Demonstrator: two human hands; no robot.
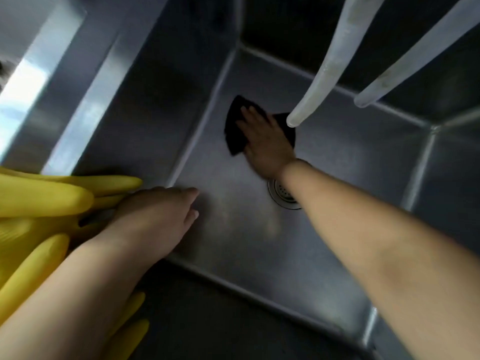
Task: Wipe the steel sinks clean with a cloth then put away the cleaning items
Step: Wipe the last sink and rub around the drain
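While the right hand lies flat, fingers straight, on a dark cloth, it presses that cloth against the floor of the steel sink, toward the far left corner of the basin. Grip of the right hand: released, palm-down pressure only, no curl round the cloth that can be seen. The cloth shows on both sides of the hand; its far-right part is partly covered by a tube end.

The left hand rests at the near left edge of the basin, fingers straight and relaxed, holding nothing; grip released. It lies on or just beside yellow rubber gloves draped over the sink's left rim; whether the palm bears on the gloves or on the steel cannot be told.

Round drain strainer sits in the basin floor, just nearer than the cloth, partly hidden by the right forearm, which crosses over it.

Two translucent tubes hang down from the top right, between camera and basin. The nearer one's open end overlaps the view of the cloth's right edge; the other tube ends further right, apart from the hand.

A second steel basin, bright with reflected light, lies to the left beyond a dividing rim. Frame is motion-blurred.
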